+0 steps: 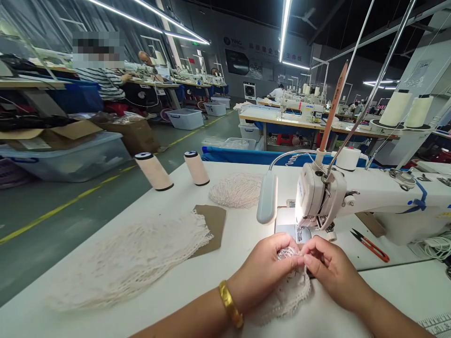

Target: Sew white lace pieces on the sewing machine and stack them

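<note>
Both hands meet in front of the needle of a white sewing machine (317,197). My left hand (262,263), a gold bangle at its wrist, is closed on a piece of white lace (289,298) with a scalloped edge. Thumb and fingertips of my right hand (327,267) pinch the same lace right beside the left thumb. The lace hangs below the hands toward the table's front edge. On the left lies a stack of lace pieces (134,256), partly over a brown card (216,230). Behind it is a heap of lace trim (237,190).
Two cream thread cones (154,172) stand at the table's far left edge. A grey lamp (267,197) hangs left of the needle. Red-handled thread snips (371,246) lie right of the machine, and a clear ruler (437,324) at bottom right. A co-worker in stripes (102,82) sits across the aisle.
</note>
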`<state>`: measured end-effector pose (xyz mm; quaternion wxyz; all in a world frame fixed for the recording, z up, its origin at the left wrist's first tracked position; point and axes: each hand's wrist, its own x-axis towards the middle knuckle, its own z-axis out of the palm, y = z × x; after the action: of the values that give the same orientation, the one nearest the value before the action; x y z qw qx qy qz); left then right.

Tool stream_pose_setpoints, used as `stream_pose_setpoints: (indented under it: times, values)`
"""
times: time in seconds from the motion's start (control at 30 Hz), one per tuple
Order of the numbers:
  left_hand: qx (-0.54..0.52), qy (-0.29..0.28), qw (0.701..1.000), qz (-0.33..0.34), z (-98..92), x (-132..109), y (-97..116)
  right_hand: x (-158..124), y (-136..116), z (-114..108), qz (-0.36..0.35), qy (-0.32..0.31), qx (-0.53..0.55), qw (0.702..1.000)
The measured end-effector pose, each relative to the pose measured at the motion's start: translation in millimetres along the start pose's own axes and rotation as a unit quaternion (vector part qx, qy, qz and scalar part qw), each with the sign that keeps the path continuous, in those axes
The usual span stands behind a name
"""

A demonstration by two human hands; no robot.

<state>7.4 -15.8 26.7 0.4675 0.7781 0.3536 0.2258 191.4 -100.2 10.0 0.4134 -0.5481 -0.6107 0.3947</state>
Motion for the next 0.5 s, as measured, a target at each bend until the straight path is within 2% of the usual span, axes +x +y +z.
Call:
stream_pose_setpoints:
  times: [0.17,0.33,0.5]
  values:
    - [0.016,0.009,1.0,0.02,3.4,-0.8,-5.1,1.0,0.7,0.3,0.03,-0.009,0.016,0.999]
    - [0.015,0.016,0.999,0.041,5.1,-0.5,-5.5,2.8,6.6,-0.2,0.022,-0.015,0.021,0.999]
    - [-0.021,-0.008,0.999,0.036,2.7,-0.1,-2.1,2.5,5.8,2.0,0.017,0.022,-0.02,0.999]
